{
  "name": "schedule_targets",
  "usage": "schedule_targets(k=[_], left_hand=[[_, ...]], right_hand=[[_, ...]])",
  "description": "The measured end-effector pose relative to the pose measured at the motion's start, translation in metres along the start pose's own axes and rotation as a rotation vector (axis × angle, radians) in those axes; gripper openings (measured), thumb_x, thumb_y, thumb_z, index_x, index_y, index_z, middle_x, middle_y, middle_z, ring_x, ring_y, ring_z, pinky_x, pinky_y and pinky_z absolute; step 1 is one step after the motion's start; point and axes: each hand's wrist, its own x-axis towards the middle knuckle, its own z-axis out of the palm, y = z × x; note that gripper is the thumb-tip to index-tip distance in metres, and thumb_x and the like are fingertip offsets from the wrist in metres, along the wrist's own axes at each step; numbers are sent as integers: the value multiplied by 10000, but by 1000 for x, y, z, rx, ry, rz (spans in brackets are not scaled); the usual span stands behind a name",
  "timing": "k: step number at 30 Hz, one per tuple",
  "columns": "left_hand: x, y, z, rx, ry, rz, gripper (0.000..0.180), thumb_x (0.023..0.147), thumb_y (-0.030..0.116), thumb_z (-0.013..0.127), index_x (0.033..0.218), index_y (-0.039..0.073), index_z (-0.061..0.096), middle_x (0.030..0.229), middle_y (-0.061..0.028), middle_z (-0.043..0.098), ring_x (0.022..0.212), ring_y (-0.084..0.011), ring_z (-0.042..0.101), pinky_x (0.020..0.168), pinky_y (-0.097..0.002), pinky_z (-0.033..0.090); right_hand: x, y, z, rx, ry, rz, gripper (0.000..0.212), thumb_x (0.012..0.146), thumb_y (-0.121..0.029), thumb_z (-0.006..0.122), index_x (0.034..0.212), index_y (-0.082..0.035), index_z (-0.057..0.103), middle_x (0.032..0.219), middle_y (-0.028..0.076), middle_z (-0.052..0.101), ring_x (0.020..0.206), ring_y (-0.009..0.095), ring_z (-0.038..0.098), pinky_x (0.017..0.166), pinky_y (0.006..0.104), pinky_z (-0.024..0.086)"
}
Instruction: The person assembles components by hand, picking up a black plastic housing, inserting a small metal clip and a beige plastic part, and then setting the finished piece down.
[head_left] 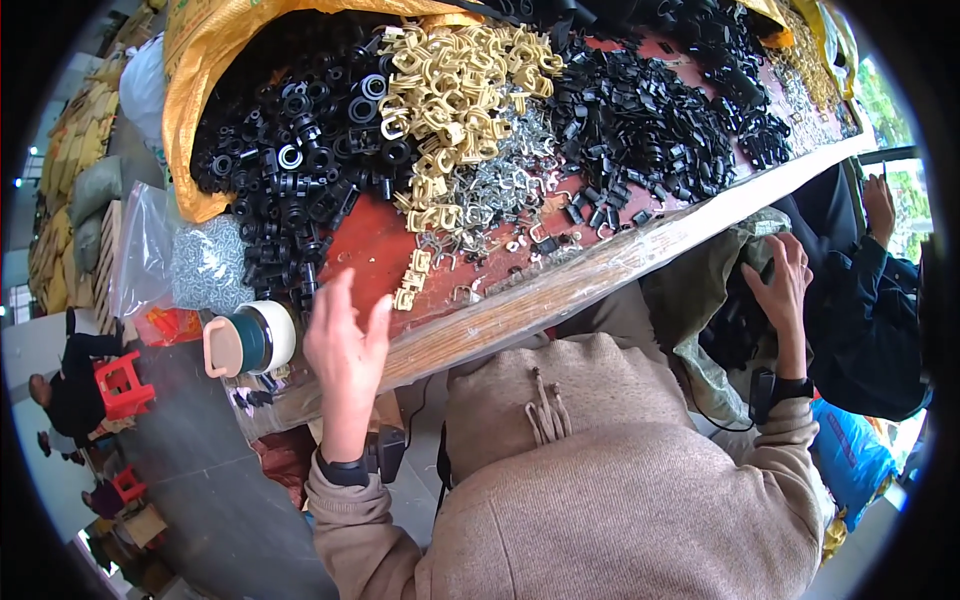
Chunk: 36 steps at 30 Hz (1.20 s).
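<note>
My left hand [345,345] is raised over the table's near edge, fingers spread and nothing in them. Beside it lie a few cream plastic clips [412,280] on the red tabletop [372,245]. A heap of black ring-shaped plastic parts [295,150] is beyond that hand. My right hand [782,280] hovers at the mouth of a green woven sack [705,275] below the table edge, thumb and fingers apart. Dark parts [735,325] show inside the sack. Piles of cream clips [455,90], silvery metal U-shaped pieces [490,190] and small black plastic pieces [640,125] cover the table.
A wooden beam [560,290] edges the table. At left stand a lidded cup [250,342] and a clear bag of metal pieces [210,265]. An orange woven sack [188,110] borders the heap. Another person [870,290] is close at right; red stools [122,385] are at far left.
</note>
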Motion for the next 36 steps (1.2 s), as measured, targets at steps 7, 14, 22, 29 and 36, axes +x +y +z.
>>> schedule_targets(k=[7,14,22,29,36], left_hand=[[0,9,20,-148,-161,34,325,705,181,627,957,6,519,795,-131,541,648,-273,553,556,-342,440],[2,8,32,-238,-165,76,298,701,143,625,944,6,519,787,-138,533,679,-299,557,584,-358,446],[-1,8,22,-197,-62,71,284,721,131,604,959,1,520,867,-145,533,742,-312,554,620,-363,456],[-7,-3,0,95,253,111,327,756,150,565,1025,-20,490,1001,-181,502,822,-346,541,667,-376,456],[-14,-22,10,195,164,-129,401,759,155,560,1098,-18,433,1071,-193,464,881,-359,521,701,-393,445]], right_hand=[[40,-122,9,760,-95,-347,176,645,30,584,813,-13,556,799,95,522,716,243,522,633,314,423],[70,-236,39,596,-10,-1052,145,630,-156,519,743,-65,523,730,31,469,749,182,484,678,287,382],[73,-259,43,437,-100,-1080,136,666,-168,495,754,-66,476,744,52,453,736,182,495,678,295,393],[65,-264,42,287,-152,-977,137,687,-148,490,783,-57,455,753,69,456,731,194,513,676,304,404],[65,-259,40,335,-161,-965,136,681,-125,485,790,-51,452,768,79,450,748,207,508,670,305,407]])
